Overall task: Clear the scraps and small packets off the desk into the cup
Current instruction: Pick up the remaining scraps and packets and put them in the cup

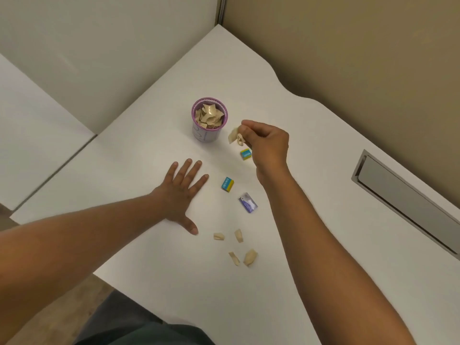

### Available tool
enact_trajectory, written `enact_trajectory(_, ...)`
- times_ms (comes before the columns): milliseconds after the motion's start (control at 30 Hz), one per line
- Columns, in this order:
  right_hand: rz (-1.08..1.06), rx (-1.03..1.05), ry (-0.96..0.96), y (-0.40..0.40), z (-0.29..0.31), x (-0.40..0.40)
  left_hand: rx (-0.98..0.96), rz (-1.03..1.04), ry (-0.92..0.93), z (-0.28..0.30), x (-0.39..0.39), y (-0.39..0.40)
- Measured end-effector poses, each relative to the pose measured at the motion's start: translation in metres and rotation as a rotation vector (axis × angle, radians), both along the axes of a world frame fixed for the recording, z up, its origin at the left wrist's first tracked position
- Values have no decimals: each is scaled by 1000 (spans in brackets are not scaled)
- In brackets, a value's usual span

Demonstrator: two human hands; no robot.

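Note:
A purple-rimmed cup (208, 135) stands on the white desk (311, 150), filled near the brim with beige scraps. My right hand (267, 145) hovers just right of the cup, pinching beige scraps (235, 138) between its fingertips. My left hand (183, 192) lies flat on the desk, fingers spread, holding nothing. Two blue-and-yellow packets lie on the desk: one (245, 154) under my right hand, one (228, 184) beside my left fingers. A purple packet (248, 202) lies nearer me. Several beige scraps (239, 235) are scattered near the front.
A grey cable hatch (408, 202) is set into the desk at the right. Partition walls rise behind the desk. The desk's front edge runs diagonally at the lower left, with my lap beyond it.

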State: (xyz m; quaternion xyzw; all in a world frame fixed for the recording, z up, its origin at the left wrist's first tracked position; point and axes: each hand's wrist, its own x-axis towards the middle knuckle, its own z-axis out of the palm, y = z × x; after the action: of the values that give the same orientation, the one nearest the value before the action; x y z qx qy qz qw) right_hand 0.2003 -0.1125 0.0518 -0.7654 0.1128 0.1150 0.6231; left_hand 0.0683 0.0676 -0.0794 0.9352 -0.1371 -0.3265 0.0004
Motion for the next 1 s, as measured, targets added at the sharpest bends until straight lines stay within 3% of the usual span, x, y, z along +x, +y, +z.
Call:
enact_trajectory(133,247,-342,-288,58,-5,33,-4,1,-17,-2,0,1)
enact_trajectory(300,665,-773,-450,84,-30,55,-11,9,-47,-6,-2,0)
enact_trajectory(367,761,-853,-472,83,-35,58,-10,8,-49,-7,-3,0)
enact_trajectory(467,773,-832,-447,80,-33,62,-22,3,-49,-8,-2,1)
enact_trajectory(667,480,-429,-352,43,5,61,-29,19,-45,-5,-2,2)
enact_trajectory(800,375,-462,-278,-17,18,24,-16,17,-42,-1,0,1)
enact_trajectory(1000,431,-583,81,-120,-24,-100,-2,7,-41,1,-1,1)
